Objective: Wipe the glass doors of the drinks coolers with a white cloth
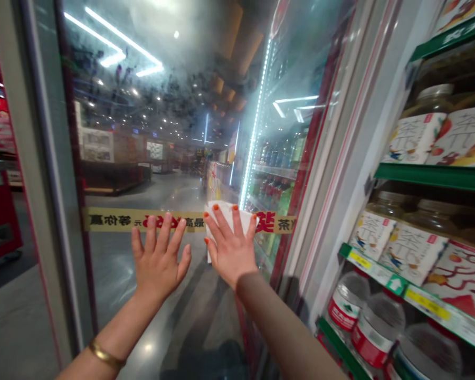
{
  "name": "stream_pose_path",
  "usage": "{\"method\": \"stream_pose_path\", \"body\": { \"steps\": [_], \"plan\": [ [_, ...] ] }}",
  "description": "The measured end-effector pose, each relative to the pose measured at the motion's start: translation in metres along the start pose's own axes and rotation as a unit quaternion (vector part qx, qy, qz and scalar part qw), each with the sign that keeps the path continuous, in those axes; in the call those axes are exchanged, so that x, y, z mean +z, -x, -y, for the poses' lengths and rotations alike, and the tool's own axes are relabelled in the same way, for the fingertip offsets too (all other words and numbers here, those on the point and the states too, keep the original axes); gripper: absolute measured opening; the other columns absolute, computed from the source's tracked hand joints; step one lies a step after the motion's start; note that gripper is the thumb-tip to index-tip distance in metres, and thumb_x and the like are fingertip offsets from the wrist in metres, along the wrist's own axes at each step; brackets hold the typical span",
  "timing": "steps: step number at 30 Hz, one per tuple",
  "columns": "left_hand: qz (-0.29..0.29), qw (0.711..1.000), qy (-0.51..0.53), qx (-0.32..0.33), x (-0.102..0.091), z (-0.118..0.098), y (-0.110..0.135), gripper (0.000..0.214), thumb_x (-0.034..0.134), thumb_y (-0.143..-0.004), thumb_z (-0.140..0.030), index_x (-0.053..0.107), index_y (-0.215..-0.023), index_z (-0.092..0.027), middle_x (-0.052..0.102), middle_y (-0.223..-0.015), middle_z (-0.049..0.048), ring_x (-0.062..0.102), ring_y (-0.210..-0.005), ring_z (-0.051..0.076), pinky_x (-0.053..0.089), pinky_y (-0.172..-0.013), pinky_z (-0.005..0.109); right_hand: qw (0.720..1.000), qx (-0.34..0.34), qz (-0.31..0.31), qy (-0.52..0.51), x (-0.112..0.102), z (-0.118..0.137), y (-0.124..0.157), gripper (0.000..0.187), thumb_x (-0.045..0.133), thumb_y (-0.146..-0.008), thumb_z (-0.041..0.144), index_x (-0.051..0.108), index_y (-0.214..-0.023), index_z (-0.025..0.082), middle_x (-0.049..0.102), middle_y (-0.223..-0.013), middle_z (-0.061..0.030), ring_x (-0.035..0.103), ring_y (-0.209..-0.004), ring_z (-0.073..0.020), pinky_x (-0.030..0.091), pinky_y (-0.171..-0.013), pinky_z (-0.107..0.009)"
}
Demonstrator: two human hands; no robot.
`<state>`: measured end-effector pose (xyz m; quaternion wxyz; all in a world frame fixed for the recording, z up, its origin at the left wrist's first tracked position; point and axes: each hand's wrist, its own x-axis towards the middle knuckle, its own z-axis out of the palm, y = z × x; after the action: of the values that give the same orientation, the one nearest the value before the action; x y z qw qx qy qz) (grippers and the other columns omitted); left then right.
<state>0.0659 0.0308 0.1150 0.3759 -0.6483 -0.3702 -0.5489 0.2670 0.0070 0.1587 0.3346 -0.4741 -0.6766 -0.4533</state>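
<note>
An open glass fridge door [174,132] stands in front of me, fogged in its upper part. My left hand [159,261] lies flat on the glass with its fingers spread and holds nothing; a gold bangle sits on that wrist. My right hand [230,245], with orange nails, presses a white cloth [221,214] flat against the glass, fingers spread over it. A yellow sticker strip [114,220] with red and dark characters runs across the door at the height of my fingers.
To the right, green-edged fridge shelves [431,177] carry jars with white labels [414,138] and, lower down, clear water bottles [378,330] with red labels. The door's grey frame [43,174] is at the left, a red cabinet [0,211] beyond it. Through the glass, a shop aisle shows.
</note>
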Motion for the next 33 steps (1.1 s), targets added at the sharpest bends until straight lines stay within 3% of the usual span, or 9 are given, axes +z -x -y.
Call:
{"method": "stream_pose_path", "body": {
  "steps": [3,6,9,12,18,21,24,30,33],
  "plan": [
    [0.003,1.000,0.008,0.016,0.004,0.001,0.012,0.089,0.067,-0.100,-0.032,0.025,-0.178,-0.031,0.021,-0.185,0.0034,0.009,-0.175,0.025,0.001,-0.144,0.052,0.995,0.097,-0.032,0.010,-0.014,-0.041,-0.027,0.069,0.043,-0.113,0.040,0.021,-0.179,0.032,0.022,-0.187,-0.0048,-0.003,-0.176,-0.0362,0.007,-0.133,-0.085],
    [0.007,1.000,0.016,0.020,0.014,-0.003,0.027,0.090,0.067,-0.099,-0.032,0.024,-0.178,-0.031,0.023,-0.184,0.0052,0.010,-0.175,0.024,0.002,-0.145,0.053,0.979,0.198,-0.041,0.021,-0.009,-0.057,-0.011,0.073,0.037,-0.114,0.037,0.011,-0.180,0.021,0.017,-0.187,-0.0145,0.001,-0.175,-0.0400,0.012,-0.132,-0.085],
    [0.009,1.000,0.022,0.006,0.022,-0.005,0.035,0.091,0.067,-0.098,-0.031,0.024,-0.178,-0.031,0.028,-0.182,0.0073,0.012,-0.175,0.025,0.003,-0.144,0.054,0.994,0.106,-0.006,0.008,0.007,-0.035,0.022,0.072,0.044,-0.112,0.035,0.020,-0.179,0.027,0.028,-0.185,-0.0091,-0.004,-0.176,-0.0358,0.005,-0.135,-0.082],
    [0.010,0.999,0.037,0.000,0.022,-0.004,0.036,0.091,0.068,-0.097,-0.030,0.025,-0.177,-0.033,0.031,-0.182,0.0075,0.015,-0.174,0.026,0.005,-0.144,0.055,0.999,-0.027,0.029,-0.011,0.008,-0.028,0.011,0.066,0.049,-0.111,0.038,0.032,-0.175,0.043,0.037,-0.182,0.0026,0.000,-0.176,-0.0314,0.002,-0.137,-0.079],
    [0.018,0.997,0.069,-0.009,0.010,-0.004,0.012,0.087,0.069,-0.100,-0.031,0.028,-0.176,-0.038,0.037,-0.181,0.0033,0.027,-0.172,0.024,0.011,-0.144,0.050,0.986,0.148,-0.032,0.069,-0.012,-0.081,-0.040,0.073,0.039,-0.113,0.036,0.013,-0.180,0.022,0.017,-0.188,-0.0145,0.005,-0.175,-0.0394,0.017,-0.132,-0.083],
    [0.002,0.998,0.060,0.020,0.016,-0.003,-0.019,0.084,0.065,-0.102,-0.033,0.026,-0.177,-0.040,0.034,-0.182,0.0006,0.020,-0.174,0.023,0.006,-0.144,0.049,0.994,0.089,-0.025,0.053,0.000,-0.061,0.002,0.070,0.042,-0.111,0.034,0.025,-0.178,0.020,0.027,-0.185,-0.0136,0.008,-0.175,-0.0378,0.018,-0.135,-0.079],
    [0.000,0.998,0.044,0.034,0.027,-0.003,-0.047,0.081,0.060,-0.105,-0.034,0.025,-0.177,-0.038,0.029,-0.183,0.0006,0.009,-0.175,0.022,0.001,-0.144,0.051,0.999,-0.031,-0.005,0.028,0.008,-0.046,0.023,0.059,0.045,-0.111,0.036,0.045,-0.170,0.037,0.044,-0.179,0.0018,0.017,-0.175,-0.0284,0.017,-0.140,-0.067],
    [-0.002,0.999,0.029,0.040,0.036,-0.002,-0.056,0.082,0.060,-0.105,-0.033,0.022,-0.178,-0.036,0.026,-0.184,0.0002,0.004,-0.175,0.020,-0.004,-0.145,0.048,0.994,0.095,-0.034,0.050,-0.017,-0.096,-0.060,0.066,0.038,-0.115,0.037,0.023,-0.178,0.027,0.021,-0.187,-0.0092,0.009,-0.175,-0.0380,0.011,-0.134,-0.082],
    [-0.003,0.999,0.024,0.039,0.035,-0.002,-0.053,0.084,0.060,-0.105,-0.033,0.019,-0.178,-0.036,0.025,-0.183,0.0006,0.005,-0.175,0.020,-0.004,-0.145,0.048,0.997,0.054,-0.027,0.050,-0.015,-0.093,-0.045,0.067,0.041,-0.114,0.037,0.025,-0.178,0.030,0.018,-0.188,-0.0050,-0.004,-0.176,-0.0367,0.003,-0.135,-0.081]
  ]
}}
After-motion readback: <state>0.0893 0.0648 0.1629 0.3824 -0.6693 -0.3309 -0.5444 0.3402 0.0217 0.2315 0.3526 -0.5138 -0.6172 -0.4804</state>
